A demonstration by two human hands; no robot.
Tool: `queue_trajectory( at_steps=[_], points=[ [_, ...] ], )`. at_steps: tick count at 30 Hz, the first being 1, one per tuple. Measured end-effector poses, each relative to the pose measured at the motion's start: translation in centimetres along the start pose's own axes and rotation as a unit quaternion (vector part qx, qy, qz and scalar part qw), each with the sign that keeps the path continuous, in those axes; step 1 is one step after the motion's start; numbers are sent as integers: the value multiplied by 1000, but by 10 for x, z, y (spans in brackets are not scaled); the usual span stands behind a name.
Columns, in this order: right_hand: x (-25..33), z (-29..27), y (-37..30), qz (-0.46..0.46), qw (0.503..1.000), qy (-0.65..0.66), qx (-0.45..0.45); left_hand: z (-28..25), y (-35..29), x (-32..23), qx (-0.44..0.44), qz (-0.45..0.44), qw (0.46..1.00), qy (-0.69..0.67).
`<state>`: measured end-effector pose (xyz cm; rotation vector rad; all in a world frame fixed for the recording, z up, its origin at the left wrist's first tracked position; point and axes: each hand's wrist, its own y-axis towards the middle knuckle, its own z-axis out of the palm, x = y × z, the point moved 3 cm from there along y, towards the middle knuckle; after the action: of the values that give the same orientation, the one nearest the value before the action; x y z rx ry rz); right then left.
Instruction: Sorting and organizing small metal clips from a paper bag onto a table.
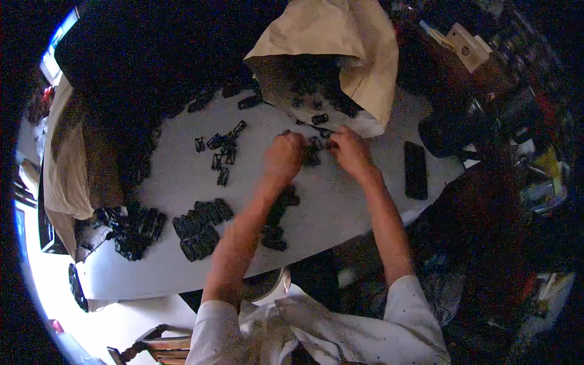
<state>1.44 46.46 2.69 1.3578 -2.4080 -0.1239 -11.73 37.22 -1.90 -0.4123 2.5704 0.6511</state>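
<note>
Both my forearms reach over a pale table (340, 207). My left hand (284, 157) is closed, slightly blurred, its fingers curled near the mouth of a large brown paper bag (371, 67); what it holds, if anything, is hidden. A little to the right, my right hand (351, 152) pinches at a small black part (324, 130). More black pieces (312, 152) lie on the table between my hands. The bag lies with its opening toward me, and a small black piece (319, 118) sits at its lip. The dim light hides finer detail.
Loose black parts (225, 146) lie left of my hands. Nearer me are neat rows of black pieces (201, 228) and a bagged-looking dark heap (137, 231). Another paper bag (67, 158) stands far left. A black phone-like slab (415, 170) lies right. A wooden chair (161, 347) is below left.
</note>
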Motion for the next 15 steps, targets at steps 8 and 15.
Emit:
queue_trajectory(
  at_steps=[8, 15],
  points=[
    [5, -7, -2, -3, 996, 83, -26, -48, -9, 10, -57, -58, 990, -113],
    [17, 12, 17, 16, 999, 42, -23, -49, -21, 31, 45, -183, 864, -467]
  ],
)
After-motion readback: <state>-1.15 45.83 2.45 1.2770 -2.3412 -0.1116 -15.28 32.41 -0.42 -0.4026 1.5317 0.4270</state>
